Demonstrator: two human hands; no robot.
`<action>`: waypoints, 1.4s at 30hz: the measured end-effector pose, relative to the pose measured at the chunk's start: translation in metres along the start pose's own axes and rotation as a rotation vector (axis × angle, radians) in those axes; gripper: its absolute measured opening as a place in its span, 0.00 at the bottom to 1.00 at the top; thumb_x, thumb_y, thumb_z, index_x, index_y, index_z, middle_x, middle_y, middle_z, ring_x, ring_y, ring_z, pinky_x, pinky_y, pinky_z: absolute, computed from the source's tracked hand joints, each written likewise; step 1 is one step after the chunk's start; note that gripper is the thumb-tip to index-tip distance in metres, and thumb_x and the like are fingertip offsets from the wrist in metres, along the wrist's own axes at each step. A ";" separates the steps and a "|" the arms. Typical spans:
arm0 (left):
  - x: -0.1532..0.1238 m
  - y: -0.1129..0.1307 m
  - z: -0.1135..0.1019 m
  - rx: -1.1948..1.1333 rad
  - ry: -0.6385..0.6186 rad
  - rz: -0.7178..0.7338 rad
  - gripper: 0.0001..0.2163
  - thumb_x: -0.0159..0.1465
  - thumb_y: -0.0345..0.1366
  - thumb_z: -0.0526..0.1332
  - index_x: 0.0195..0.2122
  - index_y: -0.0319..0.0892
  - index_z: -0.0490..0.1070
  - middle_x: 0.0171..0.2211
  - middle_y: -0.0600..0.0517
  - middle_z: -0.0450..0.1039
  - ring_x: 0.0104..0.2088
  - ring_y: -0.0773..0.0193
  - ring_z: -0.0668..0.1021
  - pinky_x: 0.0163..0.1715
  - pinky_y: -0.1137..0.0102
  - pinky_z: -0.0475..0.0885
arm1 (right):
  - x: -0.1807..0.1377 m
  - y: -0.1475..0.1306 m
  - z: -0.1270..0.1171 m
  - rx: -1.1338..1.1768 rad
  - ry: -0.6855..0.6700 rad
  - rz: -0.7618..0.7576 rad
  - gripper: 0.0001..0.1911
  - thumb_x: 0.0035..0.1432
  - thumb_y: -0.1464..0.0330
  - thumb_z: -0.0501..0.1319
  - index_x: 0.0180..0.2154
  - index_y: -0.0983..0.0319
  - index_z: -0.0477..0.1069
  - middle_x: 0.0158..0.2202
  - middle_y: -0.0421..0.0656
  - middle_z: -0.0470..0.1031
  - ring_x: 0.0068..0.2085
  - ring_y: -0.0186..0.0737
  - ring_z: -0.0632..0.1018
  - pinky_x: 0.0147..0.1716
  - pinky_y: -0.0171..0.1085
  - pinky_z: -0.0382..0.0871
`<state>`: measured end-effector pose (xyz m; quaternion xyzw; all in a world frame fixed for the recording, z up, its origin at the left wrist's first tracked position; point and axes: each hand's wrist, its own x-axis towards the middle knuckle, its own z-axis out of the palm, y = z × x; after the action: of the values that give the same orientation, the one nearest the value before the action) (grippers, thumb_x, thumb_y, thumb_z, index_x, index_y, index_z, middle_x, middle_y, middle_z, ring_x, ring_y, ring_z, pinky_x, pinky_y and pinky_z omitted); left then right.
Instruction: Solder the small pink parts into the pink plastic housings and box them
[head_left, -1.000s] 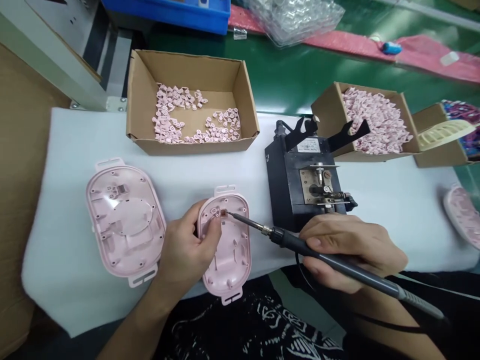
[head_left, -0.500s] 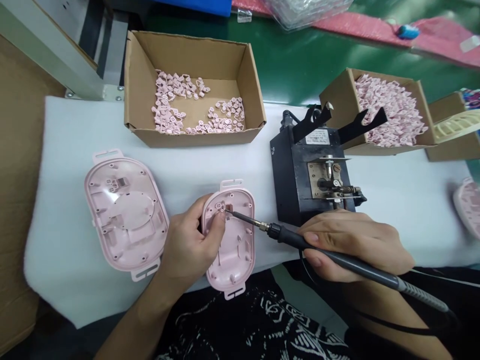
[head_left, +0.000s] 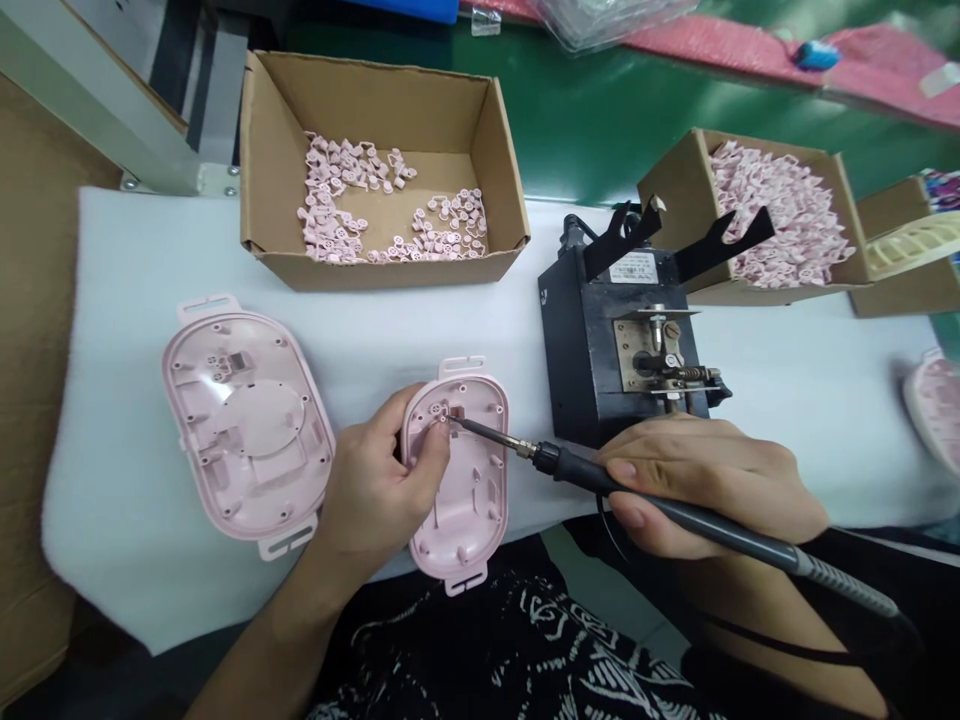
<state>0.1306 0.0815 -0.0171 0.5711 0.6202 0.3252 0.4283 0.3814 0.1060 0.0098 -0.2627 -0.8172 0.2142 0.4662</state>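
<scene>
My left hand [head_left: 394, 480] grips the left edge of a pink plastic shell [head_left: 461, 500], its thumb inside near small round fittings at the upper end. In my right hand [head_left: 712, 480] is a soldering iron [head_left: 585, 470], held like a pen. The iron's tip meets the fittings beside my left thumb; the exact contact point is too small to make out. To the left, a second pink shell [head_left: 262, 470] lies with its hollow side up on the white mat. My left fingers are partly hidden behind the shell I hold.
Behind the shells stands a cardboard box [head_left: 397, 273] with small pink parts [head_left: 337, 200]. A black machine with forked brackets [head_left: 577, 350] is near my right hand. Farther right are another box of pink pieces [head_left: 787, 220] and a shell [head_left: 934, 410] at the edge. White cloth [head_left: 127, 270] covers the table.
The view has shifted very slightly. Both hands, the shell and the soldering iron keep nearly the same positions, with the tip still at the fittings.
</scene>
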 end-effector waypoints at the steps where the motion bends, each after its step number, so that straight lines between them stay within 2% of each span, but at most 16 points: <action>1: 0.000 0.000 0.000 0.004 0.005 -0.001 0.09 0.66 0.37 0.63 0.47 0.47 0.78 0.28 0.57 0.79 0.25 0.68 0.78 0.23 0.73 0.72 | -0.001 0.000 0.000 -0.009 -0.001 0.005 0.07 0.55 0.78 0.66 0.35 0.61 0.76 0.22 0.37 0.76 0.22 0.37 0.79 0.19 0.33 0.80; 10: 0.000 0.001 0.000 0.012 0.007 -0.031 0.11 0.66 0.37 0.63 0.48 0.47 0.77 0.33 0.55 0.82 0.30 0.66 0.81 0.24 0.73 0.73 | -0.007 0.000 -0.001 -0.019 -0.003 0.030 0.08 0.54 0.78 0.67 0.36 0.62 0.77 0.23 0.38 0.75 0.23 0.38 0.80 0.20 0.34 0.81; 21: 0.002 0.001 0.003 0.009 0.028 0.004 0.10 0.62 0.34 0.63 0.44 0.44 0.76 0.30 0.55 0.81 0.25 0.66 0.80 0.22 0.73 0.74 | -0.005 -0.001 -0.001 -0.017 0.012 0.009 0.06 0.55 0.78 0.66 0.35 0.63 0.76 0.22 0.38 0.74 0.22 0.37 0.79 0.19 0.33 0.79; 28: 0.002 0.005 0.004 0.035 0.037 -0.040 0.08 0.61 0.34 0.63 0.42 0.45 0.76 0.29 0.57 0.81 0.25 0.66 0.80 0.20 0.74 0.72 | -0.003 0.000 -0.002 -0.002 -0.006 -0.032 0.05 0.53 0.81 0.65 0.34 0.69 0.76 0.22 0.41 0.74 0.23 0.37 0.79 0.19 0.34 0.79; 34: 0.002 0.005 0.004 0.034 0.026 -0.046 0.09 0.62 0.35 0.63 0.43 0.46 0.76 0.29 0.57 0.81 0.25 0.67 0.80 0.21 0.75 0.72 | -0.005 -0.001 -0.001 -0.002 0.021 -0.014 0.06 0.52 0.82 0.65 0.33 0.69 0.76 0.23 0.41 0.74 0.23 0.38 0.80 0.20 0.34 0.80; 42: 0.003 0.006 0.005 0.055 0.027 -0.033 0.09 0.62 0.35 0.63 0.44 0.46 0.77 0.30 0.57 0.82 0.26 0.66 0.81 0.23 0.74 0.73 | -0.001 -0.002 -0.003 -0.017 -0.019 0.006 0.06 0.54 0.81 0.65 0.34 0.66 0.76 0.23 0.40 0.75 0.23 0.37 0.80 0.20 0.34 0.80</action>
<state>0.1375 0.0849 -0.0147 0.5679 0.6439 0.3089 0.4092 0.3836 0.1039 0.0121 -0.2669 -0.8227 0.2111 0.4554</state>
